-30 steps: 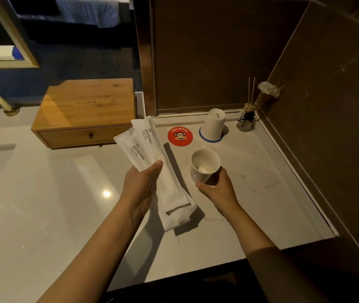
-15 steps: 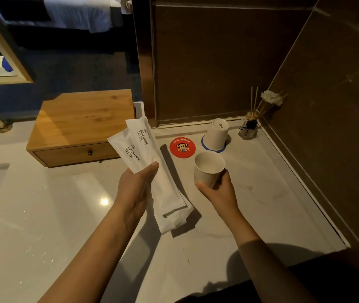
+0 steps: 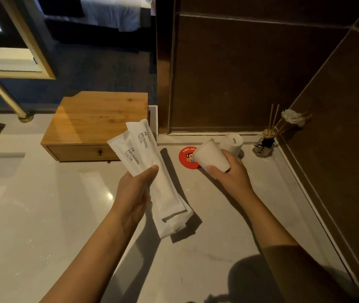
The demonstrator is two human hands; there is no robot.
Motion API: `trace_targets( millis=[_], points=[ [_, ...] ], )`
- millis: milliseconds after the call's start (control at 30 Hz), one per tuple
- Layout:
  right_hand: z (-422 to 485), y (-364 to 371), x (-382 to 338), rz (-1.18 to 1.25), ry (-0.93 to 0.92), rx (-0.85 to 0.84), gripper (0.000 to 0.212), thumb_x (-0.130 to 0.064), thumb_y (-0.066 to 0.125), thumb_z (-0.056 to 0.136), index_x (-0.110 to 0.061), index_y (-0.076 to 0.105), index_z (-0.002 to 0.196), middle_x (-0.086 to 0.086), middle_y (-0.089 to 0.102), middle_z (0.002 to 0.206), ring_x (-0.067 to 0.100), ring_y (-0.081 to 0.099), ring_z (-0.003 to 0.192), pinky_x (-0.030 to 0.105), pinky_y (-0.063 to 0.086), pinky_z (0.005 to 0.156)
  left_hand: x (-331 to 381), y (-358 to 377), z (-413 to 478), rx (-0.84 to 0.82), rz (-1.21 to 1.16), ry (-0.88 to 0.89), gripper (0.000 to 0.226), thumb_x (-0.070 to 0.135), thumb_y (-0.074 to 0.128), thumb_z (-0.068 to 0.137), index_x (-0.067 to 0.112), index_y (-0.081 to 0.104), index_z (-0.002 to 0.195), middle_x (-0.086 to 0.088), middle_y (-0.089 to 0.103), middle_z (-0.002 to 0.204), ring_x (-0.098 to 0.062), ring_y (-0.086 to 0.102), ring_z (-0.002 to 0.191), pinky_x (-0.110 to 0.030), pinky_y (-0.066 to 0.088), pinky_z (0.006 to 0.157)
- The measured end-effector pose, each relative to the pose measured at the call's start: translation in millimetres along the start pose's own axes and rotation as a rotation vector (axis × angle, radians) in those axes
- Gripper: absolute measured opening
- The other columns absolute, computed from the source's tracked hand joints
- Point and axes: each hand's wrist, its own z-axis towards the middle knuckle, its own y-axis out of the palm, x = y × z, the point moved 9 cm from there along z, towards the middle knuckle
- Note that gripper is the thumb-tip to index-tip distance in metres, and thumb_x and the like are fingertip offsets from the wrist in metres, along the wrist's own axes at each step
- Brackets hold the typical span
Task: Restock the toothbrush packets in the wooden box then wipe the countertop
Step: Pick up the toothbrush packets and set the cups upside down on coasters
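Pale marble-patterned stone forms the countertop, which carries both forearms in the near field. The left hand is closed around two white toothbrush packets, thumb across the front face, fingers behind. The packets are held above the counter, overlapped, slanting from lower right to upper left; each is printed "BRUSHING TEETH". Their lower ends hang below the palm.

The right hand grasps a white cup by its base end. The cup is tipped on its side, mouth toward the left, above the edge of a round red coaster.

Just beyond the held cup, a second white cup stands inverted near the back wall. A reed diffuser occupies the counter corner to its right, with sticks and a white flower.

The wooden box sits at the rear left of the counter, beyond the packets. Its single front drawer, fitted with a small dark knob, is shut.
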Motion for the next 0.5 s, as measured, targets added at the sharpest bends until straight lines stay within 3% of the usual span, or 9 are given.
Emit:
trace_targets(
  millis=[100, 200, 367, 500],
  points=[
    [27.0, -7.5, -22.2, -0.185, -0.019, -0.043, 0.070, -0.045, 0.074, 0.065, -0.029, 0.042, 0.125, -0.002, 0.045, 0.115, 0.014, 0.048, 0.098, 0.030, 0.050, 0.076, 1.6, 1.7, 1.6, 0.029, 0.004, 0.012, 0.036, 0.018, 0.068, 0.079, 0.030, 0.050, 0.109, -0.003, 0.063, 0.102, -0.027, 0.064, 0.094, -0.044, 0.054, 0.070],
    [44.4, -2.6, -48.5, -0.416, -0.071, -0.116, 0.072, -0.035, 0.078, 0.064, -0.023, 0.043, 0.125, 0.006, 0.049, 0.125, 0.026, 0.048, 0.113, 0.045, 0.052, 0.090, 3.3, 3.6, 4.5, 0.045, -0.003, 0.015, 0.036, 0.019, 0.068, 0.079, 0.030, 0.050, 0.109, -0.003, 0.063, 0.103, -0.027, 0.064, 0.093, -0.048, 0.053, 0.076],
    [61.1, 21.5, -68.8, -0.648, -0.108, -0.247, 0.076, -0.027, 0.077, 0.067, -0.023, 0.037, 0.131, 0.007, 0.045, 0.132, 0.029, 0.040, 0.123, 0.049, 0.039, 0.100, 5.1, 5.4, 7.1, 0.057, -0.050, 0.014, 0.029, 0.018, 0.068, 0.080, 0.032, 0.053, 0.100, -0.002, 0.064, 0.099, -0.025, 0.065, 0.089, -0.036, 0.056, 0.058],
    [68.5, 45.0, -67.7, -0.623, -0.134, -0.279, 0.077, -0.021, 0.078, 0.066, -0.022, 0.036, 0.131, 0.009, 0.043, 0.134, 0.031, 0.037, 0.125, 0.048, 0.037, 0.103, 6.1, 4.3, 8.1, 0.078, -0.063, 0.011, 0.028, 0.017, 0.067, 0.080, 0.033, 0.052, 0.098, -0.002, 0.064, 0.099, -0.025, 0.065, 0.089, -0.034, 0.056, 0.055]
  ],
)
